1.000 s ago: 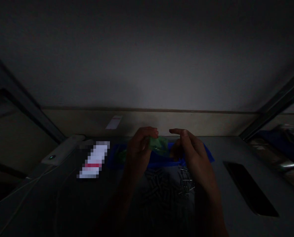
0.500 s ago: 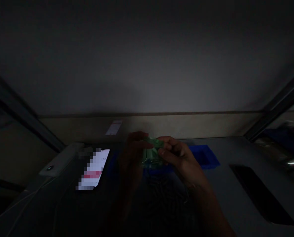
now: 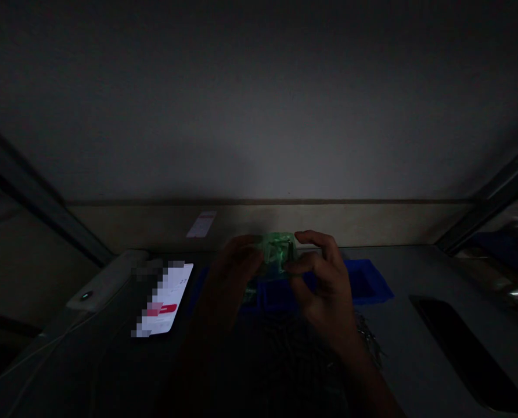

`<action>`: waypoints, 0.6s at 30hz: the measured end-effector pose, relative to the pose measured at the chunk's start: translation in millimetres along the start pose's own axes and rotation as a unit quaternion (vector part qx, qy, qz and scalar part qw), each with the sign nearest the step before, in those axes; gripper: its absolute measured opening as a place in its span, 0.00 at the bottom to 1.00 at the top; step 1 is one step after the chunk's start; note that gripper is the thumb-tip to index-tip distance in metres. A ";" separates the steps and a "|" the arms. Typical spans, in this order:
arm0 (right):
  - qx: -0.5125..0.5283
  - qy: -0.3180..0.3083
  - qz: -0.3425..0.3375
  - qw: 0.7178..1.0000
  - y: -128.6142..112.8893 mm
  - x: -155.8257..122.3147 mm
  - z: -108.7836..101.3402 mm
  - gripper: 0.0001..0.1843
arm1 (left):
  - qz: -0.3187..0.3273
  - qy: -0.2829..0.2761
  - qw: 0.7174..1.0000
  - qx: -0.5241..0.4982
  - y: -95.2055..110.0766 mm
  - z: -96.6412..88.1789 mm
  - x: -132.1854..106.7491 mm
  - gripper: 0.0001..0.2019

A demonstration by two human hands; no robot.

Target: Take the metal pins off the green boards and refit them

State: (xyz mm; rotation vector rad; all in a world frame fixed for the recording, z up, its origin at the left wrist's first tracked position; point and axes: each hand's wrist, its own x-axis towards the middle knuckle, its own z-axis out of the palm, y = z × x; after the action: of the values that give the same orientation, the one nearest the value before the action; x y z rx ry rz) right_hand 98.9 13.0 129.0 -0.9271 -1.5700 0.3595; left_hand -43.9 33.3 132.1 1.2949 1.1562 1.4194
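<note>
Green packet (image 3: pixel 279 246) over blue tray (image 3: pixel 377 283), face toward me, long axis unclear; my left hand (image 3: pixel 238 266) and right hand (image 3: pixel 324 278) grip it

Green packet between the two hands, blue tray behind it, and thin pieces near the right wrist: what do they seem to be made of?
Green packet: probably thin, glossy plastic film; it looks see-through and carries highlights.
Blue tray: perhaps moulded plastic, rather matt, judging by its even colour and raised walls.
Thin pieces: likely shiny metal, from their silvery glints; dimness leaves this open.
</note>
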 end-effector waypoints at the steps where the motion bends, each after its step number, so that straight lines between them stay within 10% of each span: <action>1: -0.008 -0.007 0.007 1.000 0.5 -0.7 1.8 0.09 | 0.009 0.015 1.000 0.003 1.1 -0.4 -1.0 0.13; 5: -0.008 -0.037 0.062 0.997 2.3 -0.3 5.0 0.09 | 0.067 0.063 0.995 0.043 2.4 -4.2 -1.2 0.14; 18: 0.130 -0.064 0.251 0.957 -2.2 12.1 -3.0 0.19 | 0.246 -0.056 0.944 0.212 -0.9 -6.3 1.6 0.09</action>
State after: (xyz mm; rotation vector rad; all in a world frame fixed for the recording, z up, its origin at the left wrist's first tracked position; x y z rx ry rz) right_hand 101.4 19.5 139.5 -1.1034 -1.3426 0.9798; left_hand -50.3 34.6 131.3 2.0536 1.1470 1.4581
